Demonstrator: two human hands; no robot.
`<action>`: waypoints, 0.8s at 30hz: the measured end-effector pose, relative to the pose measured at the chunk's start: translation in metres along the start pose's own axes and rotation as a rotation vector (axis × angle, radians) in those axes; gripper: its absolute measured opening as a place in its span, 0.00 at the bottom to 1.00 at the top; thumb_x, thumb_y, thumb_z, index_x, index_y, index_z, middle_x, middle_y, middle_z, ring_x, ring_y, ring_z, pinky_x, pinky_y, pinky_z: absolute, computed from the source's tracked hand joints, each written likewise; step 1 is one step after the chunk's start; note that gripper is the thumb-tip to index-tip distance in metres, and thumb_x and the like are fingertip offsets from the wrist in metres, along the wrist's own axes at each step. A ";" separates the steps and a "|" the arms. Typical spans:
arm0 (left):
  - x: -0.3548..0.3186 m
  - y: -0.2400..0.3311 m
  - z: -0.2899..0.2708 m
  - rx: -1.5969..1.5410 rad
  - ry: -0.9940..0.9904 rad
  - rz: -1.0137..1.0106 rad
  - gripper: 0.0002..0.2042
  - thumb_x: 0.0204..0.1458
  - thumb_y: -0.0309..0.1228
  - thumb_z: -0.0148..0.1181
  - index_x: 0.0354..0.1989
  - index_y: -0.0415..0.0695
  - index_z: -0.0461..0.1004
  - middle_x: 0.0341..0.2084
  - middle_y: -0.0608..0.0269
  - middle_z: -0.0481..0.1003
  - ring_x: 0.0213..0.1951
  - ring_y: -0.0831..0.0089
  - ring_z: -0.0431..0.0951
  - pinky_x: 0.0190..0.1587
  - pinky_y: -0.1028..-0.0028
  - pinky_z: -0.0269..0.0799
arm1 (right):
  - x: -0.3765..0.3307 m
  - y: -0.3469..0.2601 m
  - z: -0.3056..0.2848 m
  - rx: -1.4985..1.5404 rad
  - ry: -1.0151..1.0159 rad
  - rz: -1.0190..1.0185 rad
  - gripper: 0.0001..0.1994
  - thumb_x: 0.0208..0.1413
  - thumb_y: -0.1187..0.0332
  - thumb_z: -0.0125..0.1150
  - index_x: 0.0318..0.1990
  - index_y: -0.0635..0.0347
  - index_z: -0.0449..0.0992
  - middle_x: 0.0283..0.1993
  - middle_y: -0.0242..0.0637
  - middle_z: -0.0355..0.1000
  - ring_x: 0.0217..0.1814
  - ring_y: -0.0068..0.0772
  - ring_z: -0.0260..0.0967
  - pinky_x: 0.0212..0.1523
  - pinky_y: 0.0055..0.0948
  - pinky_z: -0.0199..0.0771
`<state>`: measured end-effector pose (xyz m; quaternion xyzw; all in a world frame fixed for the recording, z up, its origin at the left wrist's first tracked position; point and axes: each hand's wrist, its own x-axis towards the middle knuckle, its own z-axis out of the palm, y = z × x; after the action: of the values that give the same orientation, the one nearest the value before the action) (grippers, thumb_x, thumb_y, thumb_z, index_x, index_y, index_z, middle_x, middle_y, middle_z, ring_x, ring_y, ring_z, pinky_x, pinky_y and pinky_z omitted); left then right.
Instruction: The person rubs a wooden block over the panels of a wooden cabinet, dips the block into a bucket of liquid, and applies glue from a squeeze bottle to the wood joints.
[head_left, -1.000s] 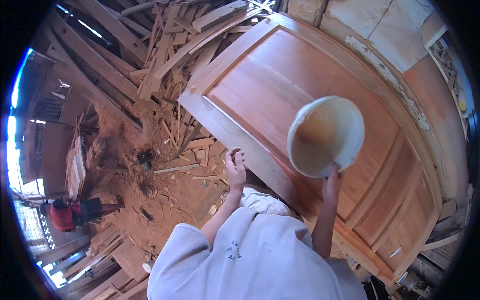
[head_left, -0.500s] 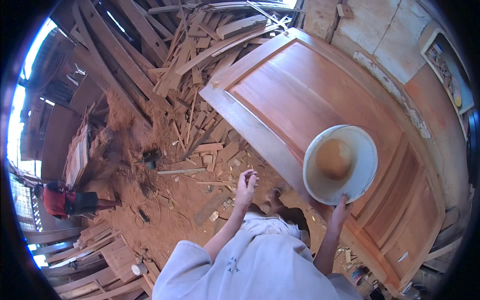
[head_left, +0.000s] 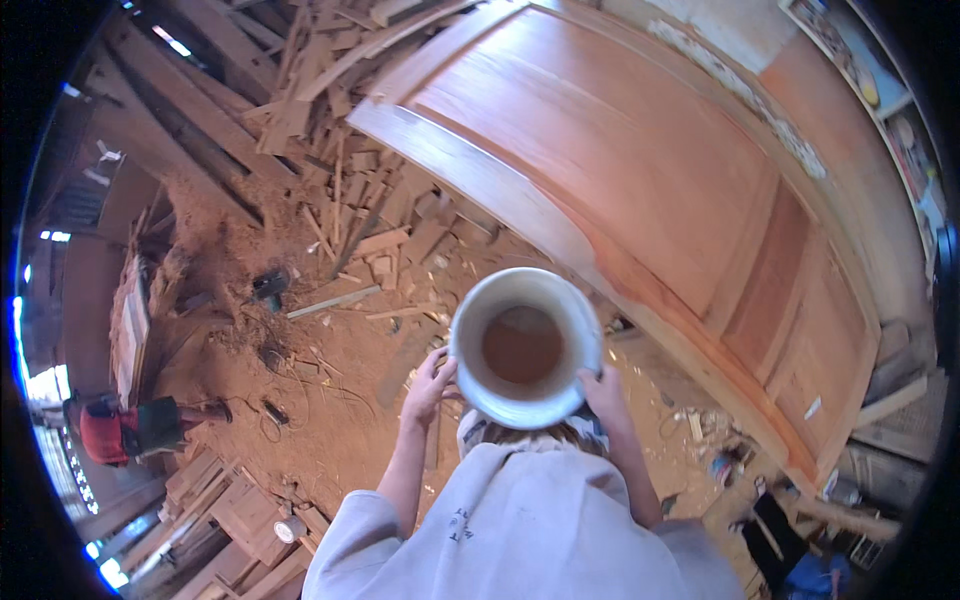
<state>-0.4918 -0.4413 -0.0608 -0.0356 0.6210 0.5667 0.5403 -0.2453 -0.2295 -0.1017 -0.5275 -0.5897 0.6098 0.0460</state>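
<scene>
A whitish round bucket [head_left: 462, 340] is in front of my body, its mouth facing up. Brown contents [head_left: 522, 345] show at its bottom; whether they are liquid or powder I cannot tell. My right hand [head_left: 604, 390] grips the bucket's right side near the rim. On the opposite side, my left hand [head_left: 430, 385] has its fingers curled against the wall, partly hidden beneath it. Just beyond the bucket, to the right, lies a large panelled wooden door [head_left: 640, 150], with a pale patch along its near left edge.
Wood offcuts [head_left: 375, 215] are heaped at the far left, beside long leaning planks [head_left: 190, 110]. Sawdust covers the floor [head_left: 330, 410]. A person in a red top [head_left: 105, 432] is at the left. Stacked boards [head_left: 235, 515] lie lower left; a shelf [head_left: 860, 60] hangs far right.
The bucket has moved left, from over the door to in front of me. My left hand, free before, now touches its side. The view has shifted, too.
</scene>
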 end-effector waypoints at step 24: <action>0.618 -0.561 -0.104 0.209 0.512 0.154 0.28 0.44 0.30 0.66 0.55 0.33 0.67 0.44 0.50 0.75 0.38 0.62 0.78 0.39 0.63 0.75 | 0.160 0.511 -0.145 0.220 0.253 0.122 0.25 0.59 0.64 0.62 0.62 0.51 0.61 0.46 0.35 0.74 0.45 0.32 0.74 0.38 0.37 0.75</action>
<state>-0.4446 -0.3666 -0.8971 -0.0745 0.7931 0.5117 0.3220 0.0747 -0.1775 -0.5522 -0.6266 -0.4759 0.6010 0.1402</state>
